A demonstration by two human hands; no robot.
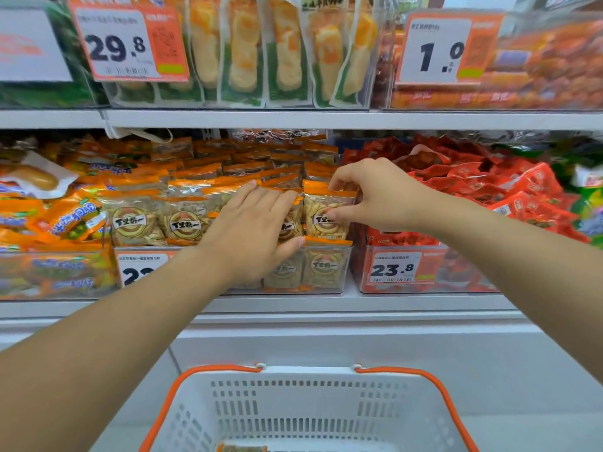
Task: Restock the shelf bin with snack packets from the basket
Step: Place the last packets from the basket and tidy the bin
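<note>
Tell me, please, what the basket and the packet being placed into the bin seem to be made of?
The basket looks like matte white moulded plastic, given its slotted walls. The packet looks like glossy clear film with an orange top band; its contents show through.

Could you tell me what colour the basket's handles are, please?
Orange, on a white basket; the handles show in the head view.

Two forearms are seen, and both are bare from the near edge of the view up to the wrists; no sleeve is shown. The left hand [257,223] and the right hand [372,194] are ungloved. The fingernails are kept short and unpainted where they can be made out.
</note>
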